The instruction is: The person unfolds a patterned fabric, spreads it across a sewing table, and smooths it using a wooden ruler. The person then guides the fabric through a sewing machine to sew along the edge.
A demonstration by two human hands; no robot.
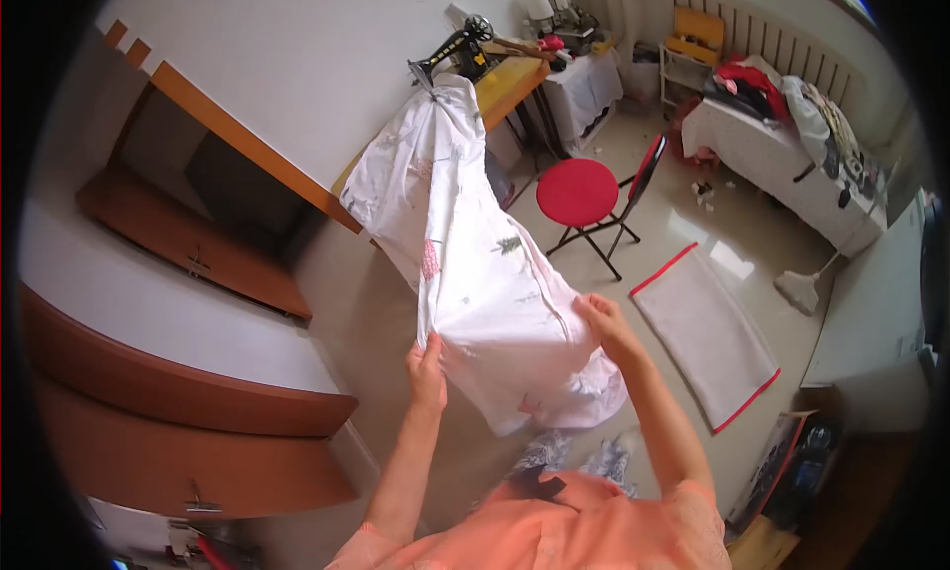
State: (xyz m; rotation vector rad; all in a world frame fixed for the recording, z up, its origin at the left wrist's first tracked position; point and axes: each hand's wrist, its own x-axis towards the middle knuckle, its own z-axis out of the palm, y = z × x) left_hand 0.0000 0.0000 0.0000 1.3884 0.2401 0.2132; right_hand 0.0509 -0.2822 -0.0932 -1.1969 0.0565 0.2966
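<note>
A large white cloth (485, 273) printed with pink and green motifs stretches from the sewing machine toward me. Its far end is bunched at the needle side of the black sewing machine (460, 50), which stands on a wooden table (515, 83). My left hand (427, 367) grips the cloth's left edge, fingers closed on it. On the other side my right hand (606, 323) pinches the right edge. Between my hands the cloth is spread fairly taut, and its near part hangs down in folds above the floor.
A red-seated folding chair (578, 192) stands right of the cloth. A pale mat with red ends (706, 337) lies on the floor, near a mop head (797, 291). Clothes (757, 87) are piled on a covered table at the back right. Brown cabinets (188, 422) line the left.
</note>
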